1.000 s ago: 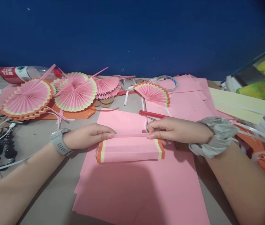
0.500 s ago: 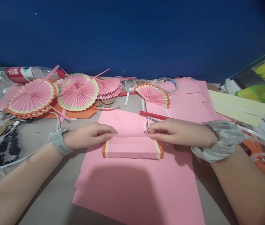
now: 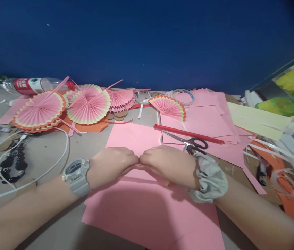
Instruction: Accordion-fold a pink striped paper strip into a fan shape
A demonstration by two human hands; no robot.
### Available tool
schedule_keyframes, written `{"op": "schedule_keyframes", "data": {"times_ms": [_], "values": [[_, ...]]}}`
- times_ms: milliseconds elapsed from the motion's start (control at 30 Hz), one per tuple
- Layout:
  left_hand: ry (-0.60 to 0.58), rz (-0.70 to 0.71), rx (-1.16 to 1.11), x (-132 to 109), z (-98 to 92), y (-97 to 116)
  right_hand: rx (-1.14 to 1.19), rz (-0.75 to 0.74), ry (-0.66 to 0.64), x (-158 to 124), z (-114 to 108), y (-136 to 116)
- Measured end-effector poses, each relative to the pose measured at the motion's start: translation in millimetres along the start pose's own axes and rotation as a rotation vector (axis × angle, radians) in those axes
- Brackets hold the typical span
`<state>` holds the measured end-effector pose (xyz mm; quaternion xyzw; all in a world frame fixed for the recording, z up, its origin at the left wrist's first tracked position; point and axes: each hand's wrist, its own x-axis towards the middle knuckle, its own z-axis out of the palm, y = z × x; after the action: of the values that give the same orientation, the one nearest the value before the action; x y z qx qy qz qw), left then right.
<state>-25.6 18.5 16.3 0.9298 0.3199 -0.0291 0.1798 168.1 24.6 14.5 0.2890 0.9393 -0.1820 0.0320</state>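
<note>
My left hand (image 3: 111,165) and my right hand (image 3: 166,163) meet fingertip to fingertip at the middle of the table. Both are curled and pressed down on a folded pink paper strip (image 3: 147,174), which they mostly hide. Only a bit of pink shows under the knuckles. It lies on a stack of large pink sheets (image 3: 149,215). A grey watch (image 3: 76,175) sits on my left wrist and a grey scrunchie (image 3: 209,178) on my right.
Scissors (image 3: 188,141) and a red pen (image 3: 188,133) lie just behind my right hand. Several pleated pink paper fans (image 3: 88,106) and a lying bottle (image 3: 32,85) sit at the back left. Tape rolls (image 3: 182,96), yellow paper (image 3: 258,119), a white cable (image 3: 32,173) and black beads (image 3: 13,166) surround them.
My hands slid inward from the two ends of the folded strip until their fingertips met, covering it. The scissors behind my right hand came into view.
</note>
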Motion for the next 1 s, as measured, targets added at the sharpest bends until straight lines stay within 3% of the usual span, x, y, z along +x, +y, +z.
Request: {"op": "schedule_keyframes", "data": {"times_ms": [167, 367, 633, 733, 900, 1000], "values": [[-0.055, -0.048, 0.014, -13.1, -4.1, 2.9, -0.075, 0.074, -0.013, -14.0, -9.2, -2.8], [-0.143, -0.113, 0.058, -20.4, -0.4, 0.6, 0.013, 0.202, -0.115, -27.8, -7.0, -3.7], [-0.161, -0.050, -0.170, -38.4, 3.8, -17.1, 0.380, 0.211, -0.039, -59.0, 13.0, 0.4], [-0.149, -0.089, -0.235, -42.4, 1.9, -19.0, 0.457, 0.282, -0.043, -63.7, 11.9, -3.8], [-0.062, -0.103, -0.364, -50.5, 1.2, -13.5, 0.538, 0.556, -0.030, -67.4, 7.4, -4.5], [-0.023, -0.122, -0.331, -52.4, 3.2, -9.3, 0.555, 0.481, 0.031, -66.5, 9.6, -1.4]]}}
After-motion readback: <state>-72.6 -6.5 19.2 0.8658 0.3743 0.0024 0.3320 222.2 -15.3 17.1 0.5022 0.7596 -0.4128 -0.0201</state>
